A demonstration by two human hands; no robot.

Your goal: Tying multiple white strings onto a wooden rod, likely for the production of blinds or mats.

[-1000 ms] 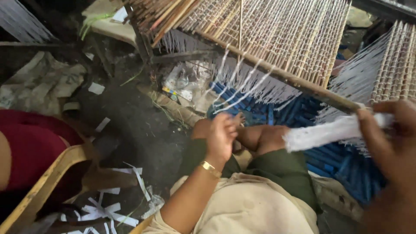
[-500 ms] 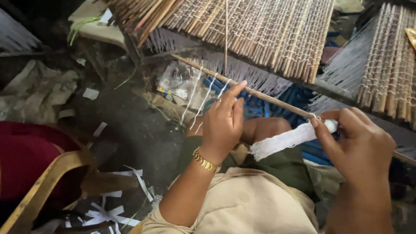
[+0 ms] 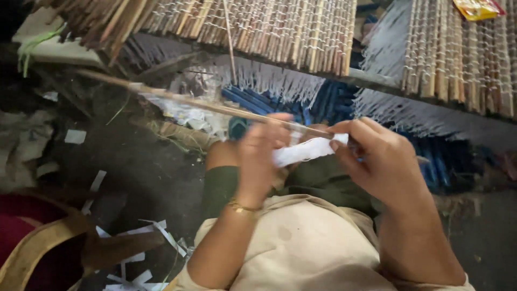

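Observation:
My left hand (image 3: 260, 156), blurred with motion and wearing a gold bracelet, is at the left end of a white bundle of threads (image 3: 304, 151). My right hand (image 3: 379, 161) grips the bundle's right end. A long thin wooden stick (image 3: 183, 100) runs from the left into both hands; I cannot tell which hand holds it. Above hangs a mat of sticks bound with white thread (image 3: 280, 29), its white fringe just beyond my fingers.
A second stick mat (image 3: 458, 54) hangs at the right with a yellow packet (image 3: 478, 8) on it. Blue sticks (image 3: 323, 105) lie under the mats. A wooden chair arm (image 3: 37, 248) and white paper strips (image 3: 134, 253) are at lower left on the dark floor.
Both hands have come together at the white bundle, and my left hand has closed from its spread pose. The stick now points further left. The view has shifted right.

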